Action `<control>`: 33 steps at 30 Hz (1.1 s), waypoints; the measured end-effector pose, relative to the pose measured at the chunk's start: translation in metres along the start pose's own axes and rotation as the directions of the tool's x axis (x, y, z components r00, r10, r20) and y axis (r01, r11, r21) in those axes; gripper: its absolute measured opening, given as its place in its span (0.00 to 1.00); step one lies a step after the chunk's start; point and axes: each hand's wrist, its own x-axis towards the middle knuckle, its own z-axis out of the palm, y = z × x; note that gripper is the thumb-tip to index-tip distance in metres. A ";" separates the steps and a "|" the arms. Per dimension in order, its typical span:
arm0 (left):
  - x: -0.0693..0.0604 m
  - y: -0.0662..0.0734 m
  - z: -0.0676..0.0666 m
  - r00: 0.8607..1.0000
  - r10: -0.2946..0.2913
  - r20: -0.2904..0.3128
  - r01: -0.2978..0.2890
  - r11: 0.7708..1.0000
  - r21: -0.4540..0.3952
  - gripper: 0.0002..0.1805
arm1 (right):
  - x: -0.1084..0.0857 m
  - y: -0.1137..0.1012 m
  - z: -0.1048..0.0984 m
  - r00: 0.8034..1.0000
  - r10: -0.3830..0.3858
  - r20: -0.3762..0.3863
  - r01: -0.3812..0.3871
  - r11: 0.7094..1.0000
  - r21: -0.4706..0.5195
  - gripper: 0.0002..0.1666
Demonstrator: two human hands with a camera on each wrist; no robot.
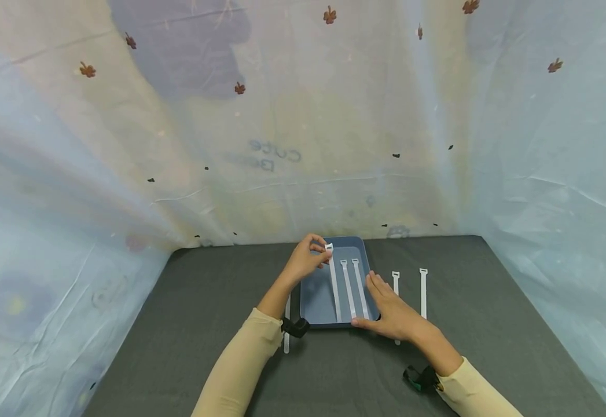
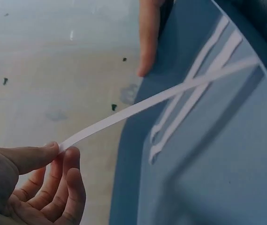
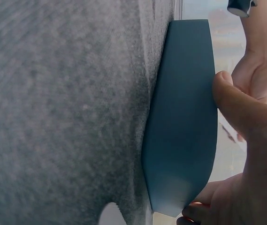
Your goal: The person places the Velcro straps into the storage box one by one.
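Between thumb and fingertips, my left hand (image 1: 305, 260) pinches the slotted-head end of a white cable tie (image 1: 334, 286). In the left wrist view, this cable tie (image 2: 124, 114) slants down, its far end at the blue-grey tray's edge. Two other cable ties (image 1: 348, 289) lie side by side inside the tray (image 1: 315, 307). My right hand (image 1: 396, 315) rests at the tray's front right corner, fingers stretched along the right side and thumb on the front rim. In the right wrist view, the thumb (image 3: 236, 101) touches the rim of the tray (image 3: 182, 108); the other fingers are partly hidden.
Right of the tray lie two more cable ties on the dark grey cloth (image 1: 204, 324), one (image 1: 423, 295) farther out. Another cable tie (image 1: 287, 341) lies left of the tray, partly behind the left wrist. A patterned plastic sheet (image 1: 334, 133) hangs behind and at both sides.
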 end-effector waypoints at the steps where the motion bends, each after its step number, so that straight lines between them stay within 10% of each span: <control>1: 0.002 -0.002 0.001 1.000 -0.007 -0.002 0.007 1.000 0.004 0.15 | 0.000 0.000 0.000 1.000 0.000 -0.001 0.000 1.000 -0.001 0.75; 33: 0.040 -0.031 0.024 0.984 -0.178 -0.021 0.178 0.949 0.261 0.13 | -0.001 0.000 -0.001 1.000 -0.016 -0.024 0.016 1.000 -0.020 0.73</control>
